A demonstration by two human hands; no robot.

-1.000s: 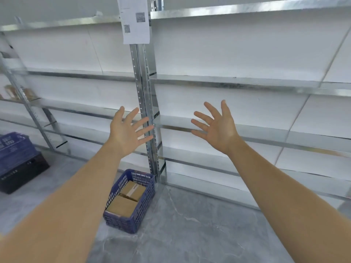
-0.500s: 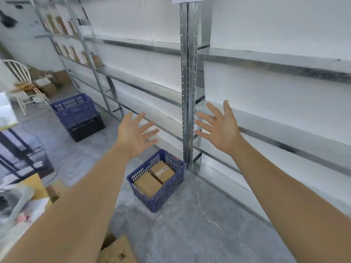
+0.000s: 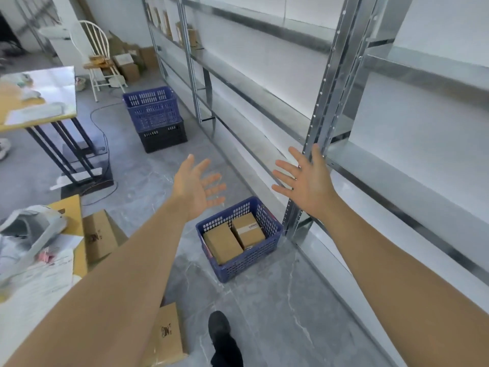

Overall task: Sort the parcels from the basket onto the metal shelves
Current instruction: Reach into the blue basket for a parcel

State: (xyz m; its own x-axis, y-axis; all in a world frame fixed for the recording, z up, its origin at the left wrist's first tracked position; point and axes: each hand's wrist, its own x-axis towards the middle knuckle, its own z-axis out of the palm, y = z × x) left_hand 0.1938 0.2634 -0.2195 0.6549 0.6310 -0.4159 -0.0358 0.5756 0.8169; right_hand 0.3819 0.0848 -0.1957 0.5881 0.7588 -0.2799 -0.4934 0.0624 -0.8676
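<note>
A blue plastic basket [image 3: 272,239] stands on the grey floor at the foot of a metal shelf upright [image 3: 325,107]. Two brown cardboard parcels lie side by side in it: a plain one [image 3: 222,245] and one with a white label [image 3: 248,231]. Bare metal shelves [image 3: 412,165] run along the right. My left hand [image 3: 197,186] hovers above and left of the basket, palm up, fingers spread, holding nothing. My right hand [image 3: 307,178] is raised in front of the upright, fingers apart, holding nothing.
Stacked blue and black crates [image 3: 156,117] stand further along the shelves. A table [image 3: 37,102] and a white chair [image 3: 98,54] are at the left. Cardboard boxes [image 3: 99,237] and papers lie at the near left, another box [image 3: 166,337] by my black shoe [image 3: 222,337].
The view has swung down and to the left, so the basket sits nearer the middle and more floor shows. Both hands stay raised and spread.
</note>
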